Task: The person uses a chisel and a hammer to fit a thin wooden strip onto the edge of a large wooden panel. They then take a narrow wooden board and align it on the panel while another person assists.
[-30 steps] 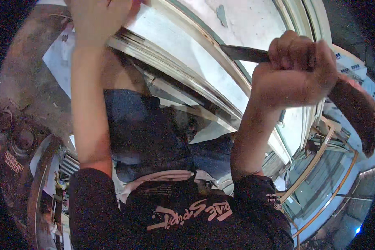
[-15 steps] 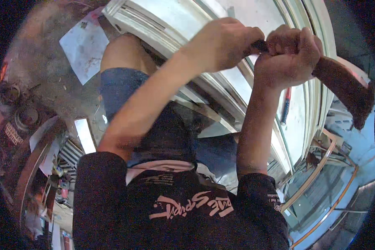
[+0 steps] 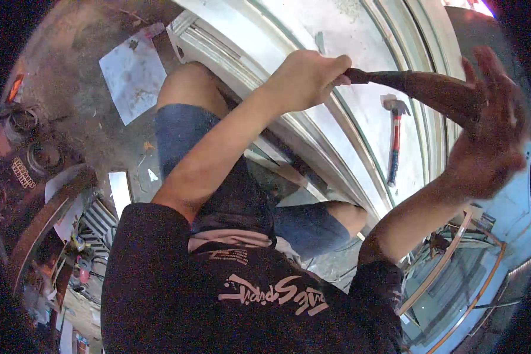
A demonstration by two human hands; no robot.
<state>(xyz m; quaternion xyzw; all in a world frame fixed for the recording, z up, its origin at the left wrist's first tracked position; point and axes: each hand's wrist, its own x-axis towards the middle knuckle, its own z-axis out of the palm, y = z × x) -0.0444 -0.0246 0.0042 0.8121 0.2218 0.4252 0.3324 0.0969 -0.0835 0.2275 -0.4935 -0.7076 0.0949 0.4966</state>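
Observation:
A long dark brown strip (image 3: 422, 84), thin at its left end and broadening to the right, stretches over the pale frames; its exact kind I cannot make out. My left hand (image 3: 307, 79) is closed on its thin end, thumb along the top. At the wide end is my right hand (image 3: 492, 138), fingers spread and slightly blurred, the strip meeting it near the palm and hiding how they touch. Below the strip, a claw hammer (image 3: 395, 138) with a red and dark blue handle lies on the pale surface.
Stacked whitish frames (image 3: 242, 53) run diagonally past my knees. A stained white sheet (image 3: 133, 76) lies on the floor at the left, near wire coils (image 3: 44, 154). A brown curved board (image 3: 50, 209) stands at lower left. Glass panes (image 3: 454, 289) with wooden strips are at lower right.
My right hand has slid away to the right along the brown strip and its fingers have opened out. More of the strip shows between my hands, and the hammer is uncovered.

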